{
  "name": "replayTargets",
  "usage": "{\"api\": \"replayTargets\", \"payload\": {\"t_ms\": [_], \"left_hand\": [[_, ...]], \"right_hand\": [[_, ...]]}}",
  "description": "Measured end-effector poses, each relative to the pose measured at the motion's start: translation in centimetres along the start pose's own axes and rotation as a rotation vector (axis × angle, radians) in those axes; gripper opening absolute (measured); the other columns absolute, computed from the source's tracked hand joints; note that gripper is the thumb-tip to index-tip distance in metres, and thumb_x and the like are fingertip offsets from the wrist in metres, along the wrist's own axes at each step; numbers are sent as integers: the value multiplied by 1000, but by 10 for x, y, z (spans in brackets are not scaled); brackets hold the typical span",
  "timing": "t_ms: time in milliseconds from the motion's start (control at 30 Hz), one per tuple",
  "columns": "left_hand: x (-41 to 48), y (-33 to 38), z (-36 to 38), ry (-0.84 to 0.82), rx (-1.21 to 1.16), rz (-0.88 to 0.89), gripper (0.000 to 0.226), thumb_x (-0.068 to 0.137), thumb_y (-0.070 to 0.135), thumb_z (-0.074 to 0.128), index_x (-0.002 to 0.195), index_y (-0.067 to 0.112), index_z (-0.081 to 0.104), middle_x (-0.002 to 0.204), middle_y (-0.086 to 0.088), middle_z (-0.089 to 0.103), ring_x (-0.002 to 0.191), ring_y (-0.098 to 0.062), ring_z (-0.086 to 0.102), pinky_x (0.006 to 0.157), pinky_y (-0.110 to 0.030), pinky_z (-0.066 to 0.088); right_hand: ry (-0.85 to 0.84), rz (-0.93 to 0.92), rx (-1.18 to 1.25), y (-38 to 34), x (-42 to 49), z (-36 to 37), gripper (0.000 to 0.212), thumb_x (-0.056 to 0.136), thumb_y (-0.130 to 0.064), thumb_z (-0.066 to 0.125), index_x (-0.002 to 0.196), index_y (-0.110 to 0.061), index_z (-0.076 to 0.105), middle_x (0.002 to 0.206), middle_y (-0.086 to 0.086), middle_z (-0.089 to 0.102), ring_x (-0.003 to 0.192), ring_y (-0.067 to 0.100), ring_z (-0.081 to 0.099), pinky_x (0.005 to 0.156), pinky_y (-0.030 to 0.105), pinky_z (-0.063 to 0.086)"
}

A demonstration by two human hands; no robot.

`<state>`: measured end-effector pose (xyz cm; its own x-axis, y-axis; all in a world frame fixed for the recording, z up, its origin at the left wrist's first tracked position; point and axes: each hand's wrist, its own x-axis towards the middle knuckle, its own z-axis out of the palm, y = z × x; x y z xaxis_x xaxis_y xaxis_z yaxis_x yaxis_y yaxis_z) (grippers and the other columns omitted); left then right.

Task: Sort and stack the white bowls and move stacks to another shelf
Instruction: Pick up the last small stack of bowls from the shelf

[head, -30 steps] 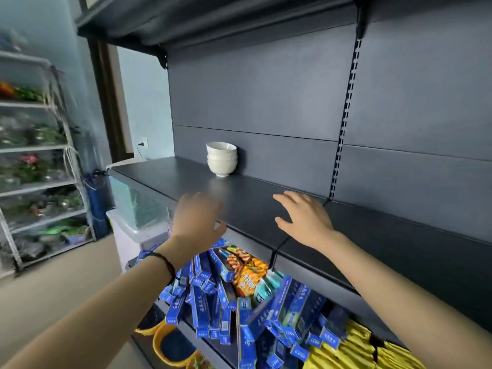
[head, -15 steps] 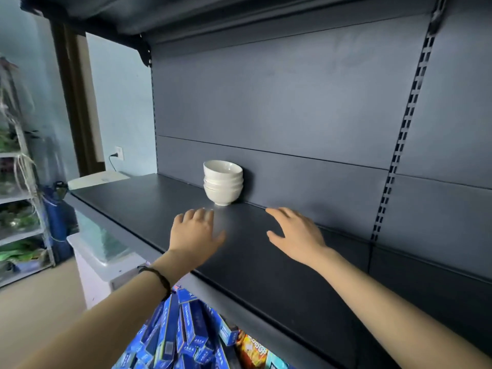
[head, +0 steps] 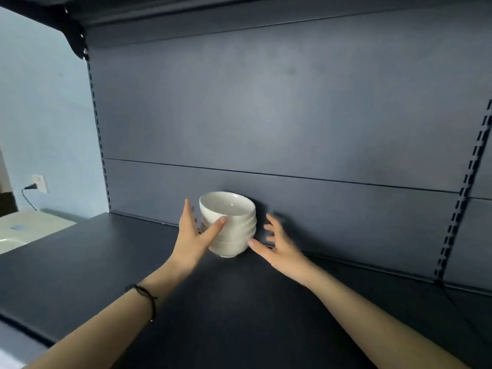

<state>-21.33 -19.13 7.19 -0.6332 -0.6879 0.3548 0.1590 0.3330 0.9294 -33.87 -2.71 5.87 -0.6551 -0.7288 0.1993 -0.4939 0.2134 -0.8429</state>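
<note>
A stack of white bowls [head: 235,231] stands on the dark shelf [head: 239,310], close to the back panel. My left hand [head: 193,239] is against the stack's left side: its thumb lies across the front of the bowls and its straight fingers rise beside them. My right hand [head: 279,247] is just right of the stack with fingers spread and blurred. Its thumb tip is near the stack's lower right side; contact cannot be told.
The dark back panel [head: 292,115] rises behind the bowls and another shelf [head: 239,12] overhangs above. A slotted upright [head: 460,203] runs down at the right. A pale box [head: 26,227] and a wall outlet [head: 40,183] lie left of the shelf.
Both hands have reached forward from the front part of the shelf to either side of the bowl stack. The view has moved closer and higher, losing the lower shelves.
</note>
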Motion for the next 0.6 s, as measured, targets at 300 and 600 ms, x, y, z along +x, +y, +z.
{"api": "replayTargets", "payload": {"t_ms": [300,600], "left_hand": [[35,-35,2,-243,-279,127,84,63,48,70,137,32,32,131,13,53,113,7,57,87,-12,49],[39,-39,3,-219,-358,145,88,61,50,71,140,29,39,125,13,60,112,-1,60,92,-25,49]], "right_hand": [[31,-19,385,-8,35,45,88,86,-23,76,148,-34,15,144,-12,47,125,-1,51,96,17,48],[241,-40,529,-18,41,74,96,60,-47,84,139,-37,30,138,-10,55,123,2,57,99,26,52]]}}
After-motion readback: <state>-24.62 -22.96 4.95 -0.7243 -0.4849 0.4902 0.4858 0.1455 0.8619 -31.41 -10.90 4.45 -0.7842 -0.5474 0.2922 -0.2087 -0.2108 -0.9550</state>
